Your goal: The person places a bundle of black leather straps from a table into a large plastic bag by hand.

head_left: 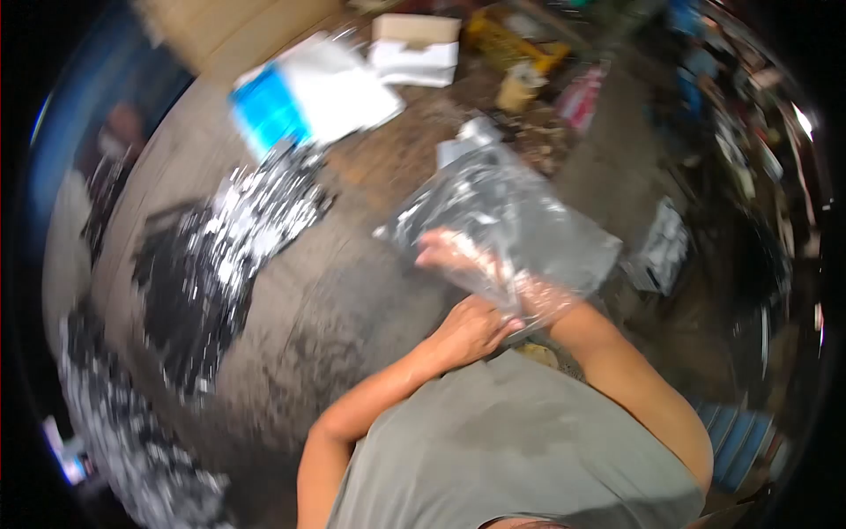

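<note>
A clear plastic bag (564, 229) lies spread across the middle, in front of my body. My right hand (463, 254) is inside it, seen through the film, with the forearm entering at the bag's near right side. The fingers of that hand point left and look stretched out, somewhat blurred. My left hand (476, 328) is closed on the near edge of the bag, close to my right wrist. Left of the bag, a pile of shiny black packets (198, 282) lies spread on the worktop (330, 309).
A white and blue plastic package (344, 93) and an open white box (414, 62) sit at the back. Behind the bag are a tape roll (520, 86) and a yellow crate (502, 37). More shiny plastic (132, 441) fills the lower left. Crumpled white plastic (663, 247) lies right.
</note>
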Demonstrator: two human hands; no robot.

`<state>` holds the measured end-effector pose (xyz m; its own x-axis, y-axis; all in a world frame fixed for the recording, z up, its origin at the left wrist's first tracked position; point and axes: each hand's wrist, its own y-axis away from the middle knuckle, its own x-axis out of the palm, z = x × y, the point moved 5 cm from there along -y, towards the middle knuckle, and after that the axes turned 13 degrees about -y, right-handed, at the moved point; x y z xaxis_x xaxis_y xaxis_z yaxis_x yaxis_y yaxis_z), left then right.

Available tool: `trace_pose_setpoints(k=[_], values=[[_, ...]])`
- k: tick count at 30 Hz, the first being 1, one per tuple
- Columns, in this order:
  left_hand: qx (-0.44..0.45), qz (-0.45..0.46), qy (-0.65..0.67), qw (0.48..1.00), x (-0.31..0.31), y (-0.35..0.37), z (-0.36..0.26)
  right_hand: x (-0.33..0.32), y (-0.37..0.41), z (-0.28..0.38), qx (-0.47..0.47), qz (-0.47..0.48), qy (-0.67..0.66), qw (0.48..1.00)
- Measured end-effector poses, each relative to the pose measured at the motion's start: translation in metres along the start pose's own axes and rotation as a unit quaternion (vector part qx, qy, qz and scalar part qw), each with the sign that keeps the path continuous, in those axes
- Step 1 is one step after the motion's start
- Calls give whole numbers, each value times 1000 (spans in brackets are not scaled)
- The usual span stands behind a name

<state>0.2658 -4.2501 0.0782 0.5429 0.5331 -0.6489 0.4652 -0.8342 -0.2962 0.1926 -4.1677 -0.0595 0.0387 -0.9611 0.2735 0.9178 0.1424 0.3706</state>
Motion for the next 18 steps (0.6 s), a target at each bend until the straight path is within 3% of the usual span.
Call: trace_pose_setpoints(k=[1,2,3,4,6,7,9,12,16,18], values=[[3,-29,3,1000,-1,-2,-2,-3,6,-5,-29,27,-42,998],[15,-55,11,998,-1,-1,-3,10,25,35,-24,63,75,995],[21,-51,28,998,2,-4,-2,-19,1,-23,-419,192,277,843],[17,-45,42,998,3,-5,-1,-6,-16,-10,-90,87,282,951],[-13,22,14,1000,4,-8,-4,17,-7,28,-203,53,385,899],[7,31,10,999,3,-9,-7,16,-6,30,-213,34,387,896],[-32,68,-26,997,4,-7,2,33,-10,20,-339,108,555,752],[-21,67,-33,997,2,-10,-3,33,-22,2,-323,13,607,726],[11,37,-17,999,6,-9,-6,31,-19,6,-368,-30,498,785],[19,10,-13,1000,7,-9,-9,31,-26,6,-232,-42,450,861]])
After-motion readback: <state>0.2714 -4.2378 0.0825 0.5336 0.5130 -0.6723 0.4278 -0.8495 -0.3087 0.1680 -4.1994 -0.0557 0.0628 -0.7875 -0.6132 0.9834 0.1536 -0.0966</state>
